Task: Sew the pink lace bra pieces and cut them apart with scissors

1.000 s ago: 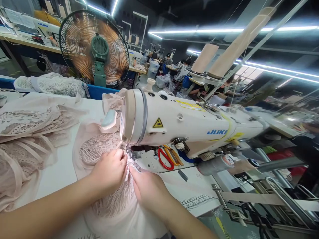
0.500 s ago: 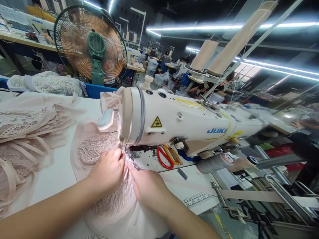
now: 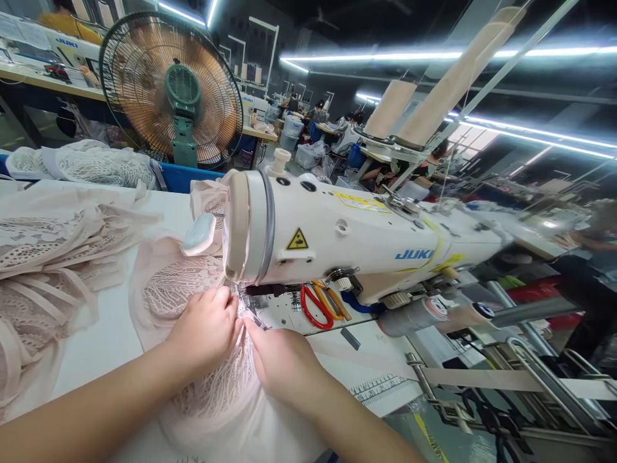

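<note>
A white sewing machine [image 3: 318,231] stretches across the middle of the view, its head above both hands. Pale pink lace fabric [image 3: 216,392] lies on the table below the needle area, spreading behind and in front of my hands. My left hand [image 3: 207,325] is closed on the lace just left of the presser foot, fingers bunched together. My right hand [image 3: 279,360] pinches the same fabric from the right, thumb pointing toward the needle area. The fingertips of the two hands are close together. The needle itself is too small to make out.
Red-handled scissors [image 3: 315,307] and an orange-handled tool [image 3: 332,301] lie behind my right hand. More lace pieces [image 3: 43,257] are piled at the left. A large fan [image 3: 180,96] stands behind the table. Thread cones [image 3: 393,108] rise above the machine. A metal band guide [image 3: 434,379] sits at the right.
The whole view has shifted slightly to the left. Both hands keep their hold on the lace near the presser foot, with hardly any visible movement of the fabric.
</note>
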{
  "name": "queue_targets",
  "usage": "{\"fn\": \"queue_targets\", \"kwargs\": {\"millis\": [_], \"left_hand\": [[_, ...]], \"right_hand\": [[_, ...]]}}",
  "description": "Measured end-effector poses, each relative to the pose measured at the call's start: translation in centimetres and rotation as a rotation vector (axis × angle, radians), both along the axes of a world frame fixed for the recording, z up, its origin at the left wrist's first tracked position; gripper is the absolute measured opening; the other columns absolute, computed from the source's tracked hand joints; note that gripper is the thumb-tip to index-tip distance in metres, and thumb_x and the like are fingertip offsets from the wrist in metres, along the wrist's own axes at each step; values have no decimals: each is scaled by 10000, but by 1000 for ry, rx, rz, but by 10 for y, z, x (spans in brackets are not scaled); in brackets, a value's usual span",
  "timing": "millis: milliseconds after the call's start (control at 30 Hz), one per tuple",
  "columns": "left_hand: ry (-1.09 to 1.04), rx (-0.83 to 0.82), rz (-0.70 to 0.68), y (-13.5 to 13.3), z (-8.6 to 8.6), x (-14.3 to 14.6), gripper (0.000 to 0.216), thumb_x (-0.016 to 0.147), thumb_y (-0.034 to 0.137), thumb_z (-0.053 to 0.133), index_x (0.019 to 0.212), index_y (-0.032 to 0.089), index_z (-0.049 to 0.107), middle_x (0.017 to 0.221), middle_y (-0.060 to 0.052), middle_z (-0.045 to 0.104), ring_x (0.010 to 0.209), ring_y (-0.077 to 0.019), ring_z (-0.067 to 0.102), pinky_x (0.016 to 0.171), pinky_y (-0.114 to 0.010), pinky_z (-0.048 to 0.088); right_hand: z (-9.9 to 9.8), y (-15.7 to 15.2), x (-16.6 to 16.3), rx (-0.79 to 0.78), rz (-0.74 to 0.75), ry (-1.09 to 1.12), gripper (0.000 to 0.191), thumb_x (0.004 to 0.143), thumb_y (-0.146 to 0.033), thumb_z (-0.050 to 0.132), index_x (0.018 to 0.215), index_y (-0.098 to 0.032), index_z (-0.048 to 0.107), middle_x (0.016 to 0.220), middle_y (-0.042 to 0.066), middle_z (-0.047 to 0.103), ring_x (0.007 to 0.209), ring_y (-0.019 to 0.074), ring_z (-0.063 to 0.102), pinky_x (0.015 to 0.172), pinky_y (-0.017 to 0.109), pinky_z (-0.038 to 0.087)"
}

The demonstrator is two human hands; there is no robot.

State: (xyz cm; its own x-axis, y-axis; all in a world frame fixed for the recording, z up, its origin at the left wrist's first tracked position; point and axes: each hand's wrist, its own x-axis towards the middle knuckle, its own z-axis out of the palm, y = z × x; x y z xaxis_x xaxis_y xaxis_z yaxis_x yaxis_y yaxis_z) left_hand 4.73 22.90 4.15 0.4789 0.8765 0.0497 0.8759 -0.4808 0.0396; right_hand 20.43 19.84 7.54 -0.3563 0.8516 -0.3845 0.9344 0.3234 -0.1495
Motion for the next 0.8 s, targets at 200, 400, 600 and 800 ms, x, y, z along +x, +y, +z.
{"fn": "queue_targets", "kwargs": {"millis": [200,400,600,800], "left_hand": [[-30,14,-36,7,5,-14,254,904,200,439,936,101,670,954,-167,610,899,-325,595,756,-481,501],[-141,101,-341,2,1,-42,342,872,77,430,992,230,712,1243,-106,643,1164,-303,563,967,-505,450],[-90,-44,-176,-41,2,-47,482,816,389,652,1280,261,618,1421,-93,553,1342,-367,435,1101,-674,260],[9,-178,-55,-48,0,-45,1043,559,586,820,1459,234,428,1565,-150,303,1438,-449,230,1083,-760,157]], "right_hand": [[1,-1,-1,55,15,21,495,898,-190,432,1390,-189,484,815,68,738,694,235,667,485,316,249],[-15,-13,8,164,34,148,434,936,-275,419,1351,-204,526,885,78,718,787,241,665,556,314,345],[-27,-21,17,165,18,125,414,946,-296,414,1327,-239,563,896,74,708,824,256,665,610,315,410],[-25,-18,17,226,10,137,410,959,-309,412,1338,-265,561,927,63,719,839,231,664,614,297,390]]}}
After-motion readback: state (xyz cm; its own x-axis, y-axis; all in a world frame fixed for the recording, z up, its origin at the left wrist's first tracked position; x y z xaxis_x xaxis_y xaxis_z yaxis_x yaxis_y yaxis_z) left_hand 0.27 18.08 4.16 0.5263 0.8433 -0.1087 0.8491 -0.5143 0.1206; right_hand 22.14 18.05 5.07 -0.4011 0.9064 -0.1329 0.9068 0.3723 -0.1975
